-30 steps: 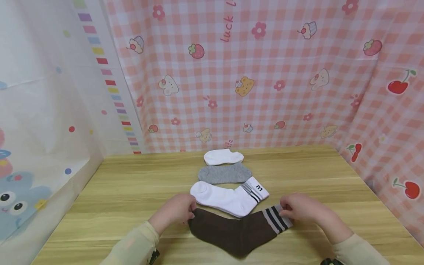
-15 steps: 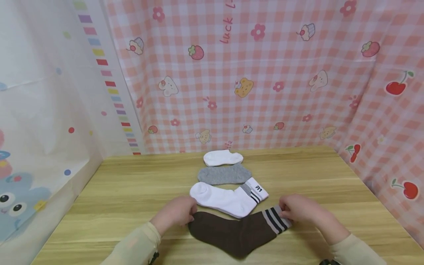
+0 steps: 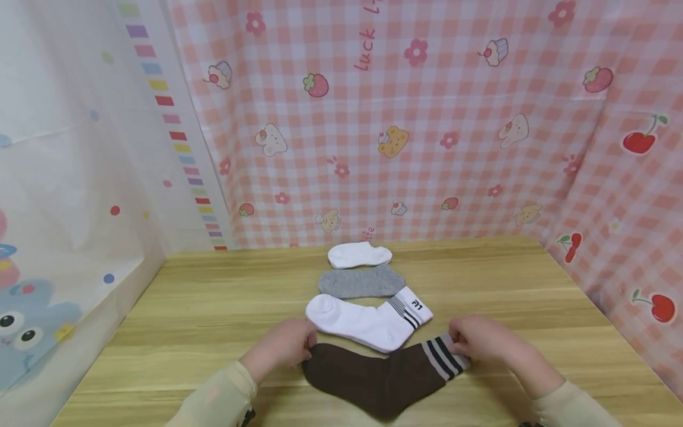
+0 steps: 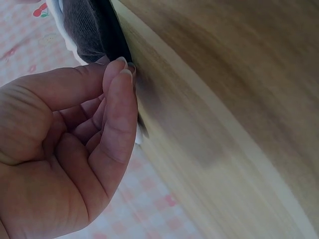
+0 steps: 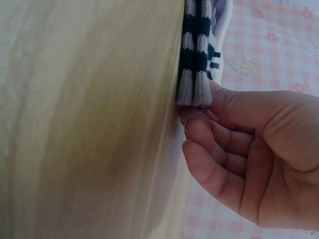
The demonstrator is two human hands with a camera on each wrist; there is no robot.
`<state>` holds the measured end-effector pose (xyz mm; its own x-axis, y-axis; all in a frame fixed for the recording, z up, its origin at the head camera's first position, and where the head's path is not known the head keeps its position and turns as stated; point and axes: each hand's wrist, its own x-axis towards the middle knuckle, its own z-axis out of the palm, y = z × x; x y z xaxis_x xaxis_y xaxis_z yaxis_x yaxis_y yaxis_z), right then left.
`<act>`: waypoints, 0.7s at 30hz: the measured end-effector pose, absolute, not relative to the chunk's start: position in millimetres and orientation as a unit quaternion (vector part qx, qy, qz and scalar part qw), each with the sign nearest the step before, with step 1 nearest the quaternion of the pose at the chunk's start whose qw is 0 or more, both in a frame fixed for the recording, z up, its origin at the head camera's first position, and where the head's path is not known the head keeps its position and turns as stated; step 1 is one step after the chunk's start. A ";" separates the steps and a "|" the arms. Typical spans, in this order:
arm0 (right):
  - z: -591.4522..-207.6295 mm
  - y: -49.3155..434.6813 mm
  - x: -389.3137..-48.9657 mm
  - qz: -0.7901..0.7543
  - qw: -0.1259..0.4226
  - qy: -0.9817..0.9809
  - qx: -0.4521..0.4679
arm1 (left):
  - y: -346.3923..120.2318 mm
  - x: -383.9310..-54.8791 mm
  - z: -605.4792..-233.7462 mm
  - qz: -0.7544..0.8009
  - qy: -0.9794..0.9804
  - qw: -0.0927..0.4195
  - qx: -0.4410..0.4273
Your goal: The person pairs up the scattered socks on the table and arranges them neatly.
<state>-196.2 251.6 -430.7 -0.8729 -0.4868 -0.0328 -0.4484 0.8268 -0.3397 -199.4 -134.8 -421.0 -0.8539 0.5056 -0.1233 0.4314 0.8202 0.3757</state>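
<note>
A long brown sock [image 3: 368, 379] lies flat on the table, bent at the heel, its grey cuff banded with black stripes. My left hand [image 3: 283, 343] pinches the toe end between thumb and fingertips; the left wrist view shows the dark toe [image 4: 92, 32] at those fingertips. At the other end, my right hand [image 3: 482, 338] pinches the upper corner of the cuff. Up close in the right wrist view, the striped cuff [image 5: 194, 64] shows two layers edge-on, with the thumb against one side. Just beyond lies a white ankle sock [image 3: 357, 320] with black stripes and lettering.
Farther back, a grey low-cut sock [image 3: 363, 281] and a white low-cut sock [image 3: 358, 255] lie in the same column. The wood-grain table [image 3: 213, 296] extends to both sides. A pink checked cloth [image 3: 341, 118] hangs behind, and a white printed cloth [image 3: 80, 178] hangs at left.
The brown sock has shifted very slightly towards me, with both hands staying at its ends. The other socks keep their places.
</note>
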 end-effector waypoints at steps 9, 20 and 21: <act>-424.4 254.4 -197.4 -0.178 0.076 0.952 -0.238 | -140.1 -197.9 -418.3 0.187 0.947 0.100 0.240; -416.0 258.1 -201.2 -0.173 0.003 0.947 -0.270 | -154.9 -197.7 -415.3 0.192 0.946 0.054 0.256; -414.8 257.5 -201.6 -0.170 -0.004 0.947 -0.272 | -155.5 -197.6 -414.5 0.193 0.946 0.049 0.255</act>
<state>-201.6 257.5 -414.8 -0.8517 -0.5143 0.1003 -0.5172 0.7942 -0.3190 -197.6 -155.5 -414.5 -0.8656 0.5007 0.0054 0.4627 0.7957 0.3909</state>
